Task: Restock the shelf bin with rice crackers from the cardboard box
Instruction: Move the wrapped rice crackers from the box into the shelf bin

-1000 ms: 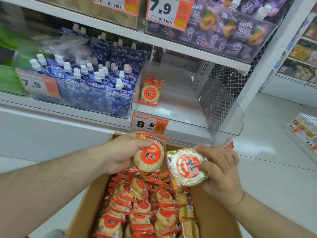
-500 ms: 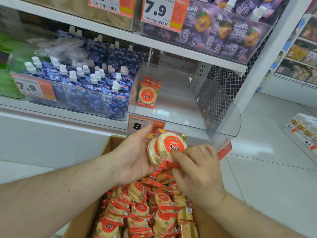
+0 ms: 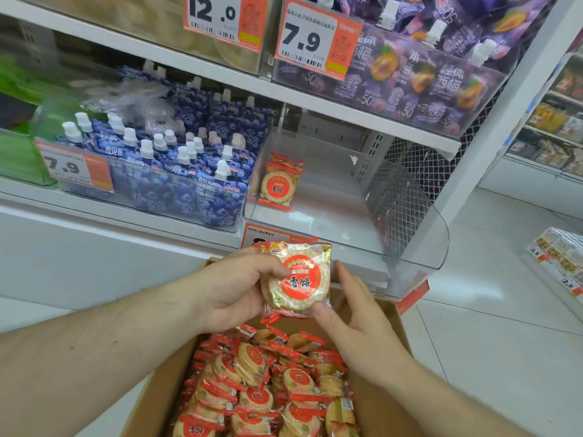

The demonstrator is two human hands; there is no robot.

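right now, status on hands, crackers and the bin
Left hand and right hand both on cracker packs above the box. Bin holds one pack. Nothing in the way.

Two bare forearms, left hand point(image 3: 233, 288), right hand point(image 3: 359, 323), no sleeves

The shelf bin point(image 3: 410, 247) is left mostly free; only one rice cracker pack point(image 3: 278, 183) is stood at its left wall.
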